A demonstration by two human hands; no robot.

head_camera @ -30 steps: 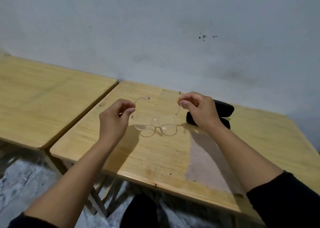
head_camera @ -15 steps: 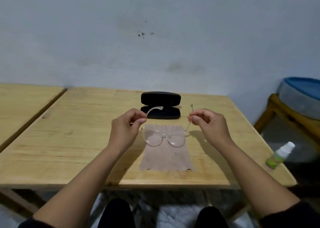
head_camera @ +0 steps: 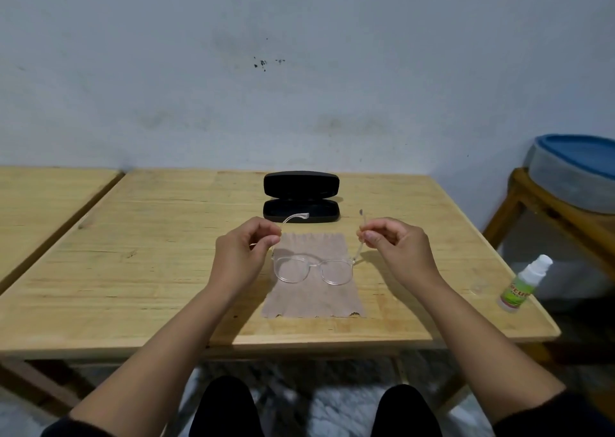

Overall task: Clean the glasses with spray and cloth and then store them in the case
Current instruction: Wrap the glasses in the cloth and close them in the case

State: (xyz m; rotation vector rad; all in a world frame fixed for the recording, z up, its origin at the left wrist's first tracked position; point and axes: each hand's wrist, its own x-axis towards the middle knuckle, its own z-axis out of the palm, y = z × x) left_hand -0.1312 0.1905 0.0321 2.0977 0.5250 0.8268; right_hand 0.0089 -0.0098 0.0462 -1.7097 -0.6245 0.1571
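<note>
Head view, everything below is from this one camera.

Glasses: clear-framed glasses (head_camera: 312, 268) held up over the middle of the table, lenses facing down toward the cloth, arms unfolded and pointing away toward 12 o'clock. Can't tell if the lens rims touch the cloth or hang just above it.

Left hand: left hand (head_camera: 241, 253) has thumb and forefinger pinched on the left arm of the frame, other fingers curled in loosely. The arm tip sticks out past the fingers toward the case.

Right hand: right hand (head_camera: 396, 248) is doing the same on the right arm, fingers curled and pinching it partway along, dark tip poking up above the knuckles.

Cloth: brownish cleaning cloth (head_camera: 314, 298) lying flat on the table, right under the glasses, near edge a bit ragged.

Case: black hard case (head_camera: 301, 197) at 12 o'clock from the cloth, lid propped open and standing up. The bottom half looks dark inside, nothing showing in it that I can make out.

Spray: small spray bottle (head_camera: 522, 285) with white top and green label, at 3 o'clock near the table's right edge, well apart from the hands.

Table: light wooden table (head_camera: 133, 270), a second table (head_camera: 43, 203) just beside it at 9 o'clock.

Tub: grey tub with blue lid (head_camera: 575, 170) on a wooden stand at 2 o'clock, contents hidden.
</note>
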